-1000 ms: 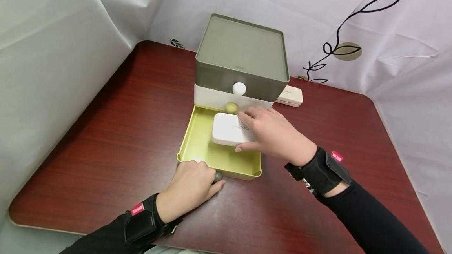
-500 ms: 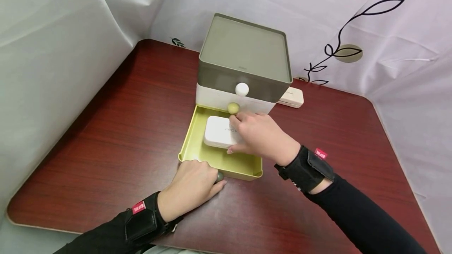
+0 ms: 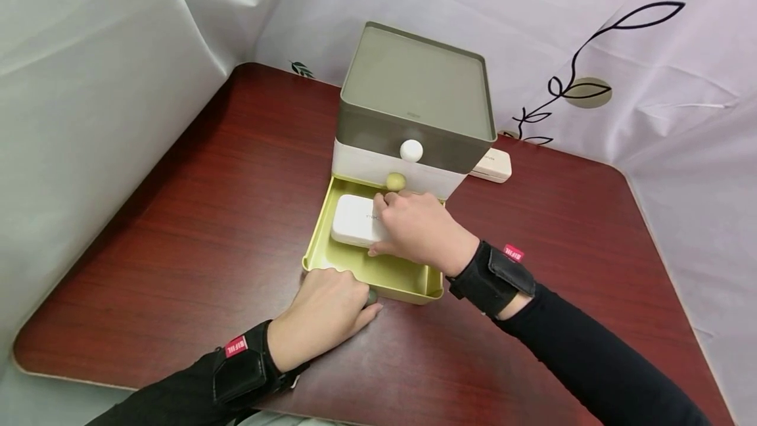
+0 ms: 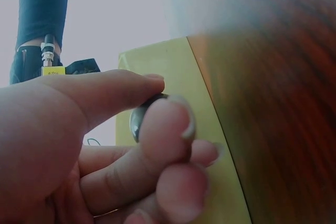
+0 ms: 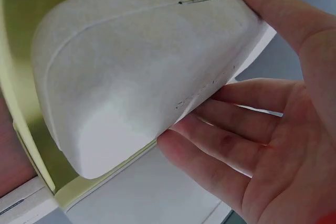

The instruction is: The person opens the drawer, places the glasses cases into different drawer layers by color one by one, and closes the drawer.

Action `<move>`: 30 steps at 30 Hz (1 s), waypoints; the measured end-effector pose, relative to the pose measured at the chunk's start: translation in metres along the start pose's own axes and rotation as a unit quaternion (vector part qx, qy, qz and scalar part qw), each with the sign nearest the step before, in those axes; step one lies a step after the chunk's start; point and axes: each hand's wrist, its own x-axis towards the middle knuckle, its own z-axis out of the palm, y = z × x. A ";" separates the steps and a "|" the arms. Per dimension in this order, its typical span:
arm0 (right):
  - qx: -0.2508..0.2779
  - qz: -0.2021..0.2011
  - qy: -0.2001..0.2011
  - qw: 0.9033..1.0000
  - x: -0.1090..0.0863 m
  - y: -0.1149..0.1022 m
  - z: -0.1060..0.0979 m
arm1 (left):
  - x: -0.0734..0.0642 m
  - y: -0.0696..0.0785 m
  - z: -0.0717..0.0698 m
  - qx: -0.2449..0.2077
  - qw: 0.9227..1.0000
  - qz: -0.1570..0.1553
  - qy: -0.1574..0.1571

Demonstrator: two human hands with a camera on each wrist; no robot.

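Note:
My right hand [image 3: 420,229] grips the right end of a white glasses case [image 3: 351,219] with rounded corners and small lettering. The case is over the left and back part of a pulled-out yellow-green drawer [image 3: 402,275]. In the right wrist view the case [image 5: 126,72] is tilted, thumb on one long side and fingers on the other; whether it touches the drawer floor is unclear. At the drawer's front, my left hand [image 3: 325,301] pinches a dark green round knob [image 3: 372,296]. The left wrist view shows thumb and fingertips around that knob [image 4: 137,119].
Above the drawer stands a stacked cabinet with a grey-green top [image 3: 420,81], a white middle drawer [image 3: 361,160], a white knob [image 3: 411,150] and a yellow-green knob [image 3: 395,181]. Another pale case [image 3: 493,164] lies behind its right side, partly hidden. The table [image 3: 177,215] is dark red wood.
My right hand has moved left with the white glasses case, carrying it further over the drawer's left side. The left hand stays on the knob. The view has shifted slightly.

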 end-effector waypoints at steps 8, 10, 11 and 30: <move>0.011 0.016 0.005 1.000 0.009 -0.005 0.010 | -0.001 0.000 0.000 -0.001 1.000 -0.001 -0.003; 0.011 0.017 0.007 1.000 0.011 -0.006 0.013 | -0.001 0.001 0.000 0.000 1.000 -0.003 -0.003; 0.011 0.017 0.005 1.000 0.012 -0.006 0.015 | -0.001 0.001 0.000 0.000 1.000 -0.003 -0.003; -0.073 0.008 0.030 0.997 0.025 -0.004 0.031 | 0.000 0.000 0.000 -0.002 1.000 0.005 -0.003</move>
